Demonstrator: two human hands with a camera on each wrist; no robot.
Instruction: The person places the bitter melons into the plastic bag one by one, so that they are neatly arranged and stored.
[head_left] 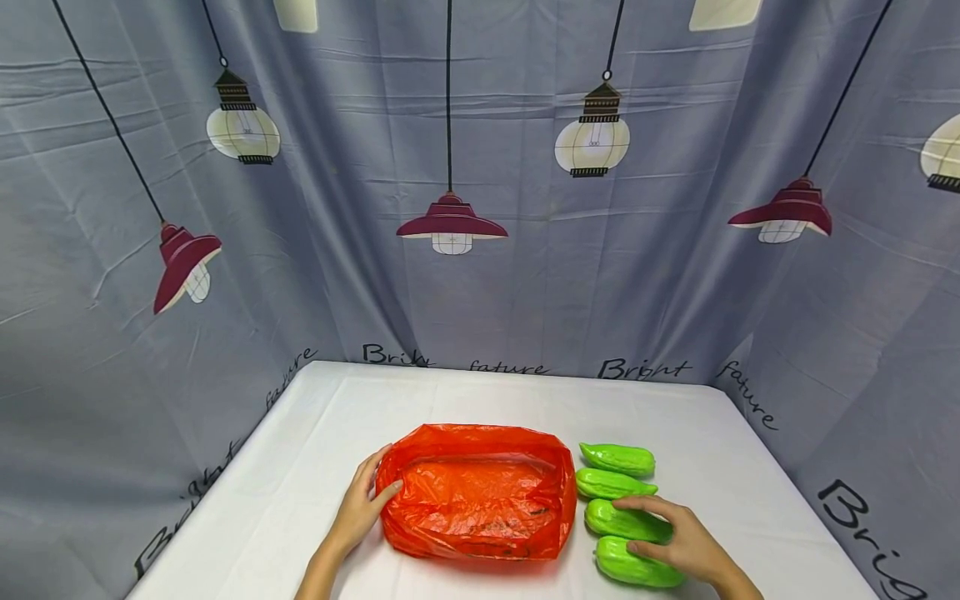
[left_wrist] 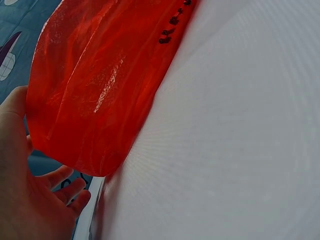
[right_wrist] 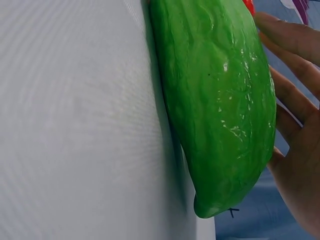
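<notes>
A red plastic bag (head_left: pixel 472 500) lies with its wide mouth facing up, rim spread. My left hand (head_left: pixel 358 508) holds its left rim, thumb over the edge and fingers outside. The left wrist view shows that hand (left_wrist: pixel 35 175) beside the bag's red side (left_wrist: pixel 100 90). Several glossy green, ridged vegetables resembling bitter melons (head_left: pixel 617 458) lie in a column right of the bag. My right hand (head_left: pixel 686 537) is over the two nearest, thumb at the nearest one (head_left: pixel 633 565), fingertips at the one behind (head_left: pixel 626 521). One ridged vegetable (right_wrist: pixel 215 110) fills the right wrist view beside the fingers.
A white cloth covers the table (head_left: pixel 360 400). Grey-blue curtains (head_left: pixel 510 292) printed with lamps and lettering enclose its back and sides. Dark marks show on the bag's near side.
</notes>
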